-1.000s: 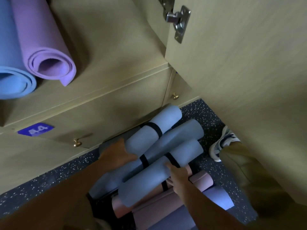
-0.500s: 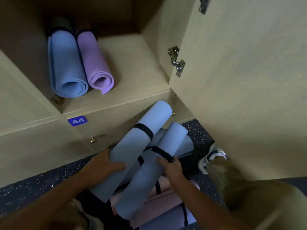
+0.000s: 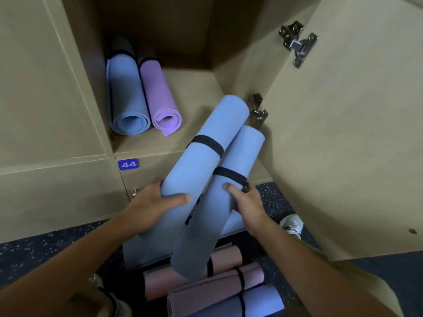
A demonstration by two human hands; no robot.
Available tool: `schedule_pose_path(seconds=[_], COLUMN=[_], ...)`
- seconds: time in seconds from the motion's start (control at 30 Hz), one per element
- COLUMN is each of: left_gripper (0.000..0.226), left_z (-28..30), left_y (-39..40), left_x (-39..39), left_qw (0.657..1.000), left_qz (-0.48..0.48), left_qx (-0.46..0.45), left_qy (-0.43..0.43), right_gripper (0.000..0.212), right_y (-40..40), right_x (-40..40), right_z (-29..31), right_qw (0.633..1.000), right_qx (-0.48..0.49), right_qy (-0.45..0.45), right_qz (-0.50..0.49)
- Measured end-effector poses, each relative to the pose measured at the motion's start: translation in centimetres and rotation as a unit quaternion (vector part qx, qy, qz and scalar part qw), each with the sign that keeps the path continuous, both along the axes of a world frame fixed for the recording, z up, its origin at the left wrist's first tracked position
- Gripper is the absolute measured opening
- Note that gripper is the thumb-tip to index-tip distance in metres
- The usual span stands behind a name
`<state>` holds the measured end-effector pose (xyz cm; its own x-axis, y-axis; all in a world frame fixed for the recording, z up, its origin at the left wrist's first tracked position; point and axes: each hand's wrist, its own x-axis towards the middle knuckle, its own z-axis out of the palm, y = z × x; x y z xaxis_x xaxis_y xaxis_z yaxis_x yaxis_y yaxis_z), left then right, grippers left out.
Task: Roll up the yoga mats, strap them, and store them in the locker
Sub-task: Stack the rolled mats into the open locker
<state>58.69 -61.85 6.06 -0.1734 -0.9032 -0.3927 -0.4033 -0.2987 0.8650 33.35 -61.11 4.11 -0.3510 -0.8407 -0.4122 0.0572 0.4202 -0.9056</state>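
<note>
locker [image 3: 194,92]: blue mat [image 3: 128,97], purple mat [image 3: 160,97] | hands grip two rolls

This looks like a gym or yoga studio changing area with a bank of storage lockers. The lockers [image 3: 57,110] are pale wood-effect laminate, and a small blue number plate [image 3: 128,164] reading 44 is fixed to the front of 1 below the open compartment. The open door [image 3: 354,133] hangs on metal hinges [image 3: 298,43], and small brass knobs [image 3: 134,192] show on the lower fronts. The floor [image 3: 34,252] is dark speckled rubber, the sort laid in exercise rooms. Rolled yoga mats [image 3: 137,99] lie inside the open compartment, and more strapped rolls [image 3: 219,291] in pink and blue are piled on the floor.
</note>
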Motion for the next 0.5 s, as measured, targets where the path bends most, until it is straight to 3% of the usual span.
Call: schedule_pose_path(seconds=[0.3, 0.4, 0.5], left_gripper=[0.088, 0.095, 0.084], left_z=[1.3, 1.0, 1.0], left_y=[-4.6, -6.1, -7.1], left_x=[-3.3, -4.1, -4.3], left_qw=[0.994, 0.99, 0.989], left_qz=[0.089, 0.127, 0.135], left_qx=[0.01, 0.022, 0.028], left_qy=[0.065, 0.053, 0.044], right_gripper=[0.033, 0.057, 0.057], right_y=[-8.2, -10.1, -10.9], right_x=[0.7, 1.4, 1.6], right_z=[5.3, 4.9, 4.6], right_qw=[0.988, 0.982, 0.978], right_qx=[-0.03, -0.007, 0.002], right_qy=[0.144, 0.18, 0.201], right_qz=[0.05, 0.056, 0.054])
